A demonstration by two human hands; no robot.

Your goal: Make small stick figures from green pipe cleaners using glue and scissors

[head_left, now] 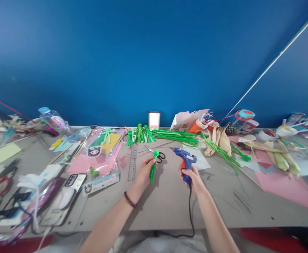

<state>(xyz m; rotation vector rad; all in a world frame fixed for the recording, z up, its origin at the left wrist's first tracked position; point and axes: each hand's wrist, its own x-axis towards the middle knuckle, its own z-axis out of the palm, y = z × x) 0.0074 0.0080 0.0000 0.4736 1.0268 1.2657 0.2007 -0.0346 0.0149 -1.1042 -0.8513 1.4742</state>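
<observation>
Glue gun (187, 160) points leftward, long axis slanted.

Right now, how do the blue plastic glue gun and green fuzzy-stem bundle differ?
The glue gun is bulky, blue and orange; the bundle is slim and green. The gun trails a black cord; the bundle has none. The gun sits in the right hand; the bundle in the left hand. Both are held.
</observation>
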